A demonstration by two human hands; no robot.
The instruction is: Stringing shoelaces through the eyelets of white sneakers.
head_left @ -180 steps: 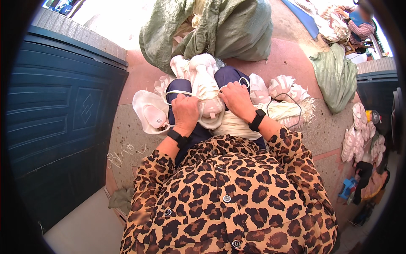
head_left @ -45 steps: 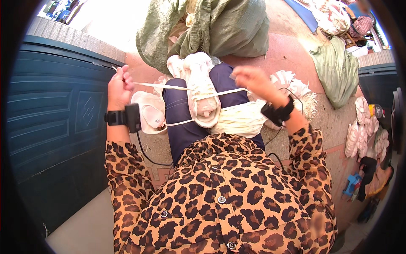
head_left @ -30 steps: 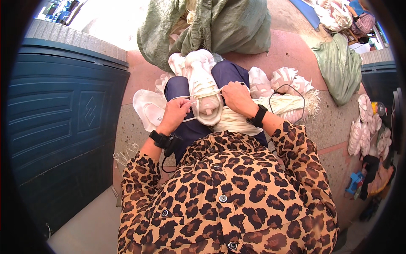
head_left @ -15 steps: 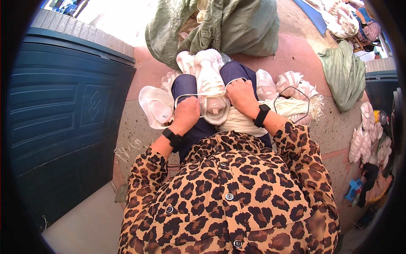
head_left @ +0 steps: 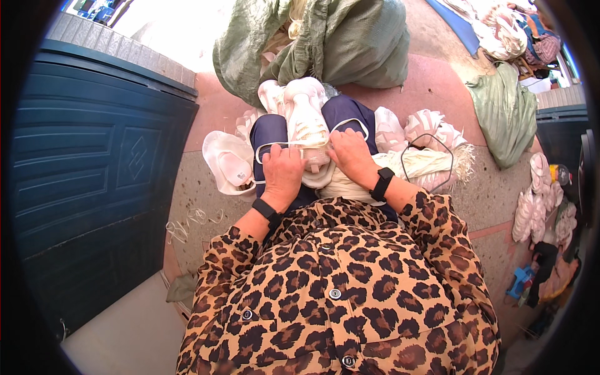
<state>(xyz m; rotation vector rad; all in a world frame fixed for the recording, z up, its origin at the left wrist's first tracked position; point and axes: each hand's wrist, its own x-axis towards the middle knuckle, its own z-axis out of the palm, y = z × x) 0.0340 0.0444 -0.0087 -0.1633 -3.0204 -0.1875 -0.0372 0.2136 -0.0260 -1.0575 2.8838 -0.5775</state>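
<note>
A white shoe upper (head_left: pixel 304 111) lies between my knees, its laced front toward me. A white shoelace (head_left: pixel 289 144) runs across its lacing, with loops out to both sides. My left hand (head_left: pixel 282 175) is at the left side of the shoe, fingers closed on the lace. On the other side my right hand (head_left: pixel 352 155) pinches the lace close to the eyelets. The fingertips of both hands are partly hidden. A bundle of cream laces (head_left: pixel 350 181) lies across my lap under my right wrist.
Another white shoe (head_left: pixel 227 161) rests by my left knee. More white uppers (head_left: pixel 431 128) and a dark wire hexagon frame (head_left: pixel 405 164) are at the right. A large green sack (head_left: pixel 365 47) stands ahead. A blue door (head_left: pixel 81 150) closes off the left. A green cloth (head_left: pixel 506 115) lies far right.
Both hands have come closer together over the shoe. My left hand has shifted right and slightly down, onto the shoe's side. The lace lies closer to the shoe.
</note>
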